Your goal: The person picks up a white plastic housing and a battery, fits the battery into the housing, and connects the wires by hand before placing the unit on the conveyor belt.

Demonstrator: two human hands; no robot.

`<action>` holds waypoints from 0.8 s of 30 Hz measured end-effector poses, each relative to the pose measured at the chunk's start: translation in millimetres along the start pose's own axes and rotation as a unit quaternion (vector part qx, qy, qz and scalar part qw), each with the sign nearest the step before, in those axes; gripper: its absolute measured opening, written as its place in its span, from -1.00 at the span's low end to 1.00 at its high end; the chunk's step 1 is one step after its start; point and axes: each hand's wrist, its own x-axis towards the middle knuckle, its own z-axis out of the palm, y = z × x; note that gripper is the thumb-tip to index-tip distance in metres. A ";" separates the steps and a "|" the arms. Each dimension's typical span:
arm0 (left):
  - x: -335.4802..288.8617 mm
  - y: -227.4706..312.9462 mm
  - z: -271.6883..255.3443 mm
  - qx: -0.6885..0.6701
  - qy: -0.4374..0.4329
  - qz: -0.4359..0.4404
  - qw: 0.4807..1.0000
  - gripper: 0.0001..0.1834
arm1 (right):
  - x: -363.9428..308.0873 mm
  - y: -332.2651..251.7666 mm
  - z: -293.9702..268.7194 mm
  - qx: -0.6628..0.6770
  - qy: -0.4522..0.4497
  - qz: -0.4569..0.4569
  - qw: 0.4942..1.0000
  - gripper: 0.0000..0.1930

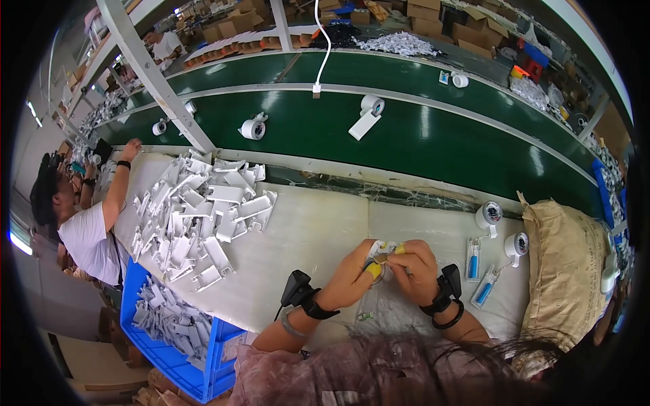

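Both my hands meet above the pale work surface (305, 216), right of its middle. My left hand (347, 279) pinches a small white plastic part (383, 247), with yellow coverings on the thumb. Against its other side, my right hand (414, 272) has its fingers closed, one tip also yellow. What lies between the right fingertips is too small to name. To the right of my hands stand two round white housings (489, 215) with dark centres. Closer to me are two clear pieces with blue inside (485, 289). Below my hands lies a tiny green-and-white piece (365, 315).
A heap of white plastic brackets (203, 210) covers the left of the surface. Below it, a blue crate (166, 369) holds more parts. A brown sack (563, 271) stands right. Beyond runs a green conveyor belt (305, 125) carrying white units; a white cable (329, 40) hangs over it. A co-worker (95, 237) reaches at left.
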 end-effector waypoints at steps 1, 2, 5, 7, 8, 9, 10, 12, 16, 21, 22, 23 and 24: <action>-0.9 -0.1 -0.8 0.003 -0.002 0.001 1.000 -0.62 | 0.4 0.0 1.1 0.002 -0.001 0.000 1.000 -0.78; -1.7 -0.2 -1.5 0.005 -0.004 0.002 1.000 -0.61 | 1.0 -0.3 2.2 0.004 0.001 -0.002 1.000 -0.77; 1.9 6.0 0.5 0.011 -0.010 0.000 1.000 -0.62 | 2.3 -2.3 -1.1 -0.008 0.010 -0.002 1.000 -0.77; 1.6 4.9 0.8 0.015 -0.008 0.008 1.000 -0.62 | 2.2 -2.3 -0.2 -0.009 0.015 -0.004 1.000 -0.76; 1.7 3.9 1.0 0.019 -0.006 0.016 1.000 -0.62 | 2.5 -2.7 -0.3 -0.015 0.015 -0.007 1.000 -0.76; 1.0 1.0 0.9 0.019 -0.004 0.016 1.000 -0.62 | 2.7 -3.0 0.2 -0.019 0.015 -0.012 1.000 -0.76; 0.3 -3.3 0.8 0.018 0.002 0.028 0.999 -0.62 | 2.6 -3.0 0.8 -0.018 0.015 -0.012 1.000 -0.76; -0.4 -5.5 -0.1 0.017 0.008 0.040 0.999 -0.62 | 1.9 -3.1 1.1 -0.008 0.010 -0.011 1.000 -0.76; -0.2 -7.0 -3.1 0.076 0.004 0.087 0.993 -0.54 | 3.1 -5.8 0.2 -0.007 0.013 -0.004 1.000 -0.77; 1.2 -14.0 -1.9 0.091 0.003 0.144 0.985 -0.52 | 5.9 -9.1 -2.0 -0.011 0.011 -0.004 1.000 -0.78; 1.4 -14.5 -1.2 0.101 0.013 0.138 0.985 -0.53 | 6.1 -9.1 -1.8 -0.010 0.011 -0.005 1.000 -0.78; 1.4 -14.7 -1.0 0.110 0.023 0.133 0.985 -0.53 | 6.2 -9.0 -1.6 -0.011 0.009 -0.005 1.000 -0.79; 1.4 -13.4 -0.5 0.110 0.022 0.133 0.985 -0.53 | 6.3 -8.9 -2.2 -0.013 0.008 -0.004 1.000 -0.79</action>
